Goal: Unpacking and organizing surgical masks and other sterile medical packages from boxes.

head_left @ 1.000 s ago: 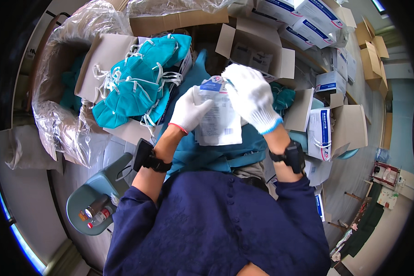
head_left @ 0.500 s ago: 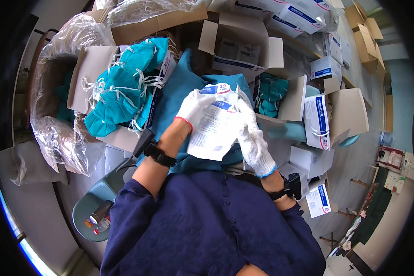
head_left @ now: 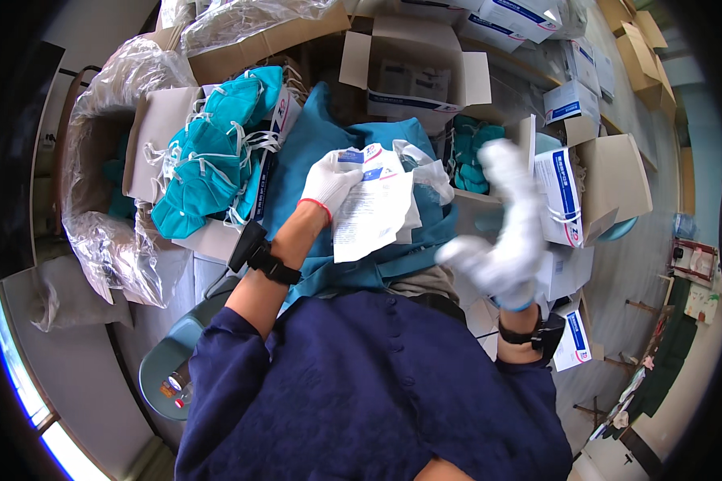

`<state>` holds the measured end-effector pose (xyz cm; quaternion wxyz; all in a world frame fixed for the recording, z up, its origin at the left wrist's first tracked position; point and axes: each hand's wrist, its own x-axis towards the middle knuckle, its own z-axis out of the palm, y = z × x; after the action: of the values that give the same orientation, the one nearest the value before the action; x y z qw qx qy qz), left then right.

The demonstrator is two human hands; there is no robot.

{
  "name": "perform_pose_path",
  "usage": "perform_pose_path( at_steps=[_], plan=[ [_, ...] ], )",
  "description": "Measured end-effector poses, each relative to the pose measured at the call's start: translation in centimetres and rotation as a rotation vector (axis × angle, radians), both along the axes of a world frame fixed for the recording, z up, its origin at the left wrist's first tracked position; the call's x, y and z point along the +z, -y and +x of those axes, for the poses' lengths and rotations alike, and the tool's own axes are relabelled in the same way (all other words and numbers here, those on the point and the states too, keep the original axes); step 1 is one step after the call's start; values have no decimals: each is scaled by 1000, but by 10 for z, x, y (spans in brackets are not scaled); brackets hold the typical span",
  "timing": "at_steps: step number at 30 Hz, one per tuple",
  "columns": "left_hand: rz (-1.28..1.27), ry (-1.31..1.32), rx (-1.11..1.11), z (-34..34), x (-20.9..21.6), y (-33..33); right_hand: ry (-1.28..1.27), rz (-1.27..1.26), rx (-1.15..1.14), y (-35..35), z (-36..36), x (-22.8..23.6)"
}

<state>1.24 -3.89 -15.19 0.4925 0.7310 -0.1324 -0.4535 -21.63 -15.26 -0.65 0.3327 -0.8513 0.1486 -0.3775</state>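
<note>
My left hand (head_left: 330,178), in a white knitted glove with a red cuff edge, pinches the upper left side of white printed pouches (head_left: 371,210) with blue and red marks. Clear and white film (head_left: 430,174) spreads from their right side; whether anything is inside I cannot tell. They hang over the teal cloth (head_left: 309,144) on my lap. To the right, apart from the pouches, my gloved right hand (head_left: 515,232) is blurred by motion. Its thumb and fingers are spread wide, with nothing visible between them.
A carton piled with teal masks (head_left: 208,172) with white straps stands at left. Another box of masks (head_left: 477,148) sits beyond my right hand. An open carton (head_left: 415,52) holding packets is at the far middle. White boxes (head_left: 564,192) line the right; a teal stool (head_left: 162,365) is lower left.
My right hand has let go of the pouches and swung right, its fingers spreading. The pouches' right side now hangs loose, with film showing. My left hand keeps its grip.
</note>
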Motion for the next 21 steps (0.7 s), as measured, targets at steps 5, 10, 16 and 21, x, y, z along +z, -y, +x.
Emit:
perform_pose_path(
  at_steps=[5,10,16,21],
  plan=[
    [-40,-137,-34,4,9,13,-295,-403,199,-23,16,-58],
    [84,-540,168,11,15,12,-249,-207,151,-17,12,-71],
    [27,-838,236,0,5,20,-427,-235,52,-26,9,-58],
    [53,-855,211,-15,22,45,-459,-419,-55,3,-11,-39]
  ],
)
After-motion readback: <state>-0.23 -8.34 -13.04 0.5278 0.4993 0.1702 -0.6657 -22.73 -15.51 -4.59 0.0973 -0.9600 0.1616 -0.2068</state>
